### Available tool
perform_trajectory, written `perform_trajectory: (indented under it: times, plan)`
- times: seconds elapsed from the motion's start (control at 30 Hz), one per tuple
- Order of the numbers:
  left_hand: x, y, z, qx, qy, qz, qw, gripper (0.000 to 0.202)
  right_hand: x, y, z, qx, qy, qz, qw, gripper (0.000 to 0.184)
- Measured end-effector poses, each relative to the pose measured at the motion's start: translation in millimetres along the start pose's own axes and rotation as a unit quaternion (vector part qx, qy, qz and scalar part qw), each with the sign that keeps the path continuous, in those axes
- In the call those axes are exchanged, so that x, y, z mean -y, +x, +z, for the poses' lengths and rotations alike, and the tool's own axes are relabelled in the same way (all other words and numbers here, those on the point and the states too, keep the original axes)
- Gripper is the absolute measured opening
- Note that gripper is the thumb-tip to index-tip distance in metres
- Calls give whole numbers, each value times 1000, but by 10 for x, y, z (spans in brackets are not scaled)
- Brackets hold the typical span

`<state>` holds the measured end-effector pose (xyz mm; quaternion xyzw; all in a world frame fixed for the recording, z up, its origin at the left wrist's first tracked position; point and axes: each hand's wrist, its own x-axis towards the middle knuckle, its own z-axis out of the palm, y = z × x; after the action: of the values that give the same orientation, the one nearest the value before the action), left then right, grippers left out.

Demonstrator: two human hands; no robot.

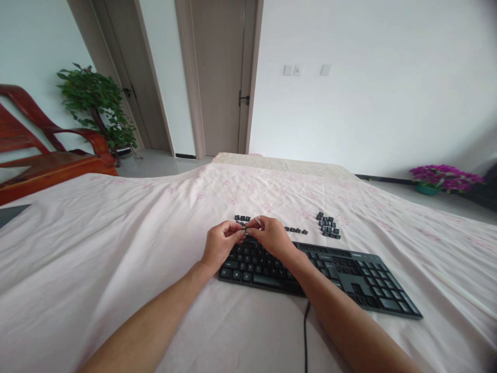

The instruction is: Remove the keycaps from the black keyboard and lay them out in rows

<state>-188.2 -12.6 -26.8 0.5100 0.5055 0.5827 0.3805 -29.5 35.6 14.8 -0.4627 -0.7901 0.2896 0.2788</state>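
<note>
A black keyboard [347, 267] lies in front of me, with bare sockets in its top row and in the block left of the number pad. Above its upper left corner, my left hand [220, 242] pinches with thumb and forefinger; what sits between those fingertips is too small to make out. My right hand [273, 237] is closed on a thin wire keycap puller [257, 217], its loops sticking up past the fingers. The fingertips of both hands meet there. Behind them stand loose black keycaps [243, 218], partly hidden by my hands.
More keycaps form a short row [297, 230] behind the keyboard and a cluster [328, 226] to the right. A black cable [306, 336] runs toward me over the pink flowered cloth [186, 321]. A dark flat object [13, 215] lies at the left edge.
</note>
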Motion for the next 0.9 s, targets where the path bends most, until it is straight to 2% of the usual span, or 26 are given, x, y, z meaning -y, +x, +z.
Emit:
perform_trajectory:
  times: [0.13, 0.27, 0.37, 0.57, 0.9]
  plan:
    - [-30, -5, 4, 4, 20, 13, 1000, 24, -1, 18, -71, -18, -61, -8, 998, 15]
    - [-18, 19, -54, -50, 113, 65, 990, 23, -55, 171, -223, -33, -160, 11, 986, 17]
    - [39, 63, -121, -77, 173, 79, 979, 23, -136, 356, -273, -14, -217, 31, 976, 16]
    - [145, 113, -175, -72, 210, 74, 972, 25, -277, 619, -164, 30, -280, 21, 959, 19]
    - [174, 135, -183, -59, 217, 64, 972, 24, -327, 697, -92, 59, -291, 22, 955, 19]
